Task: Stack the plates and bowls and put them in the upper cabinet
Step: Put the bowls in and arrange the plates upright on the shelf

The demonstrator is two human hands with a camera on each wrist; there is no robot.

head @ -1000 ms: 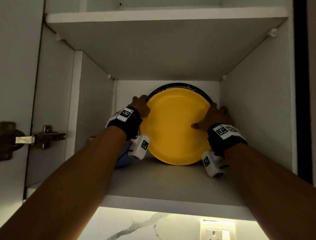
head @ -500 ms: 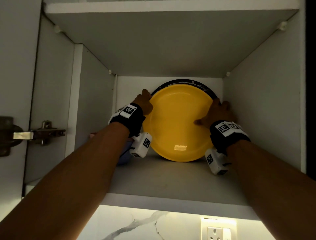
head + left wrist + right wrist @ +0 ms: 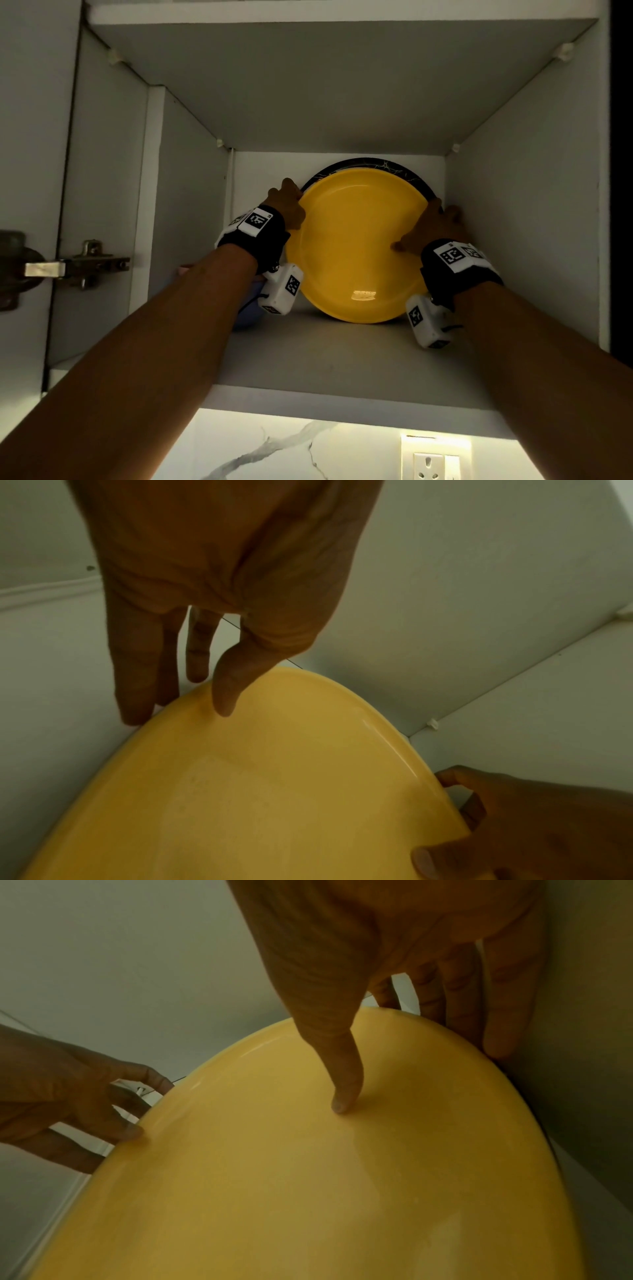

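Note:
A yellow plate (image 3: 356, 246) lies on a larger black plate (image 3: 394, 166), of which only the veined rim shows. The stack is tilted, face toward me, its lower edge at the cabinet shelf (image 3: 325, 353) and its top near the back wall. My left hand (image 3: 287, 205) holds the left rim, thumb on the yellow plate (image 3: 274, 791) and fingers (image 3: 133, 696) behind. My right hand (image 3: 435, 226) grips the right rim, close to the side wall. Its thumb (image 3: 342, 1091) presses the yellow face (image 3: 308, 1191) with the other fingers behind.
A blue bowl (image 3: 246, 318) with a pinkish rim (image 3: 185, 270) above it sits at the shelf's left, mostly hidden by my left arm. The right wall (image 3: 520, 240) is tight against my right hand. A shelf (image 3: 342, 85) is overhead. A door hinge (image 3: 85, 267) is at left.
Both hands and the plates have shifted slightly deeper into the cabinet. The holds on both rims are the same.

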